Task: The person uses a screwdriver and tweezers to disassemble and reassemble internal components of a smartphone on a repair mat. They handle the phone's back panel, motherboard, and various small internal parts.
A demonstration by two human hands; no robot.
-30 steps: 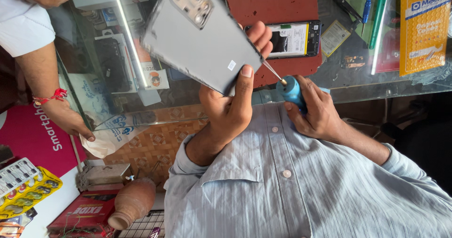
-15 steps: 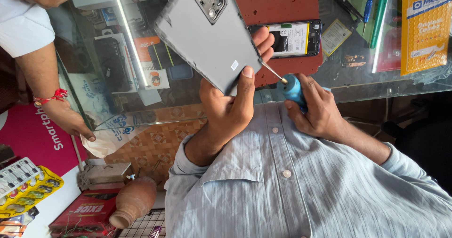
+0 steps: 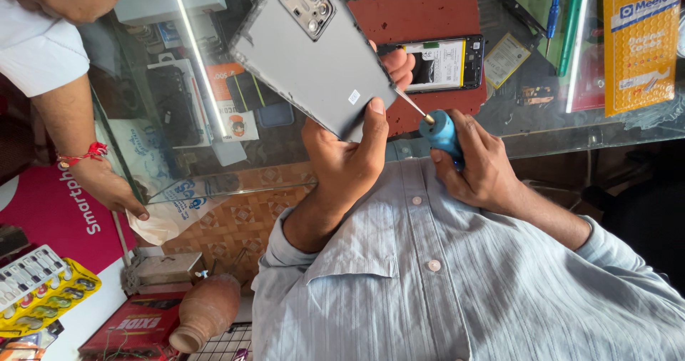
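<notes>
Since a moment ago the grey phone (image 3: 314, 68) has swung slightly in my grip, its camera block now closer to the top edge of the head view, while the screwdriver has barely shifted. The danger now, as I judge it, is the thin metal tip skating off the phone's lower corner: it could gouge the back cover or jab my thumb (image 3: 376, 115), which lies right beside it. The phone is also held up in the air above the glass counter (image 3: 542, 129), so a hard push could twist it loose and drop it. My left hand (image 3: 346, 165) is curled around the phone's lower end, thumb pressed flat on the back and fingers wrapped behind the edge. My right hand (image 3: 485, 168) is closed snugly on the blue screwdriver (image 3: 444, 133), with the shaft pointing at that corner. I cannot quite tell whether the tip sits in a screw or only touches the rim. Another person's hand (image 3: 114, 193) rests on the counter edge, well apart.
</notes>
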